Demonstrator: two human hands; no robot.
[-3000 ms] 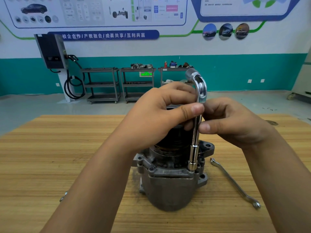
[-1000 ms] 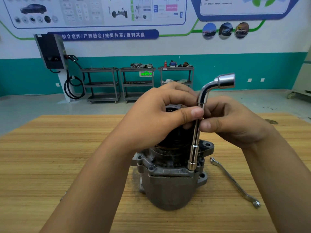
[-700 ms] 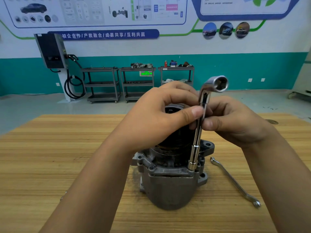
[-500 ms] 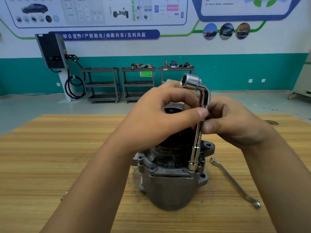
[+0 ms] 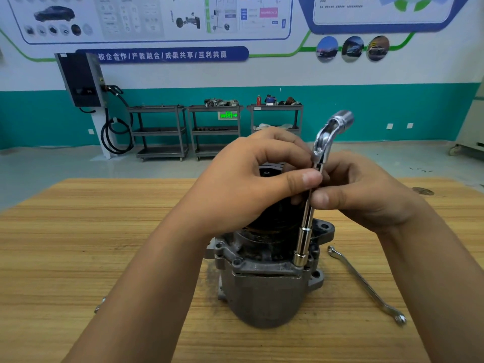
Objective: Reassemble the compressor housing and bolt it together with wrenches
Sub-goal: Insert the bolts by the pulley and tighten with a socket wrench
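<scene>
- Two hands work one tool. My left hand (image 5: 248, 187) pinches the shaft of the L-shaped socket wrench (image 5: 306, 224) between thumb and curled fingers, above the compressor housing (image 5: 264, 292), which stands upright in the middle of the wooden table (image 5: 78, 244).
- The wrench's lower socket sits on a bolt at the housing's front-right flange, and its bent end points up and to the right. I judge the bolt is being run down, not yet torqued.
- My right hand (image 5: 366, 197) grasps the same shaft just under the left thumb. Best to hold the shaft plumb and roll it lightly — feeling for a crossed thread — and save the bent arm for the final pull.
- A flat spanner (image 5: 366, 284) lies on the table right of the housing, not touching it.
</scene>
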